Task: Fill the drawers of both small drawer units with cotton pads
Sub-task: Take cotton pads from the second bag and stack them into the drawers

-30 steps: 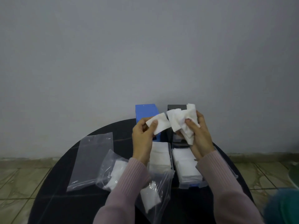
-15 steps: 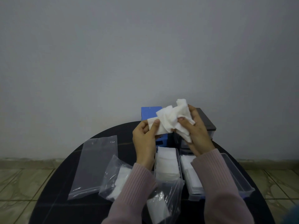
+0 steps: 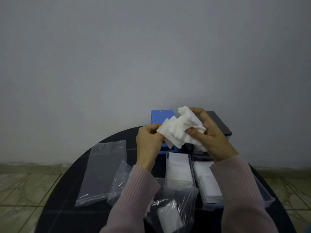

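Both hands have closed together: left hand (image 3: 149, 140) pinches the cotton pads (image 3: 180, 132) at their edge. Right hand (image 3: 210, 133) curls round the same bunch, above two filled drawers (image 3: 179, 170).

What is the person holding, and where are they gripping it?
A messy bunch of white cotton pads. The left hand pinches its left edge; the right hand grips its right side, fingers curled over the top.
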Demonstrator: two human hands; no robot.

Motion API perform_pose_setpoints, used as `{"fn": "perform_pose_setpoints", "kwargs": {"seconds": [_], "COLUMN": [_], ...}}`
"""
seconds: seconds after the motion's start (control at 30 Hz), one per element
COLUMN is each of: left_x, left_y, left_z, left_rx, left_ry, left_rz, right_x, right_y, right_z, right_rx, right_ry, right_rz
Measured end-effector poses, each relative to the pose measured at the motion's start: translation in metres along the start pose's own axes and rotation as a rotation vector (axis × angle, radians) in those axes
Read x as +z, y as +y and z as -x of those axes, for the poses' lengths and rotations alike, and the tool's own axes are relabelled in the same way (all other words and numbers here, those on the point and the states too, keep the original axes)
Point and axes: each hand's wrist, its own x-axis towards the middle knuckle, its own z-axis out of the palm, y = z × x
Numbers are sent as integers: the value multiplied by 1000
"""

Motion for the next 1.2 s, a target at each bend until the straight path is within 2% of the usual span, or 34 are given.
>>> {"fn": "perform_pose_setpoints", "kwargs": {"seconds": [0.2,0.33,0.77,0.93,1.2], "left_x": [4,7,6,6,10], "left_y": [9,12,19,19,14], "left_z": [6,7,5,3,3], "left_rx": [-101,-157,-182,-135,-89], "left_ry": [-170,-226,-208,-249,-202], "left_rz": [111,168,235,209,219], "right_x": [0,-4,0,1,0], "right_y": [0,-3,-7,-10,-10], "right_z": [0,1,0,1,1], "right_rx": [4,-16,-57,-55,-35], "right_ry": [61,33,-22,42,163], "right_rz": [-54,3,111,51,-19]}}
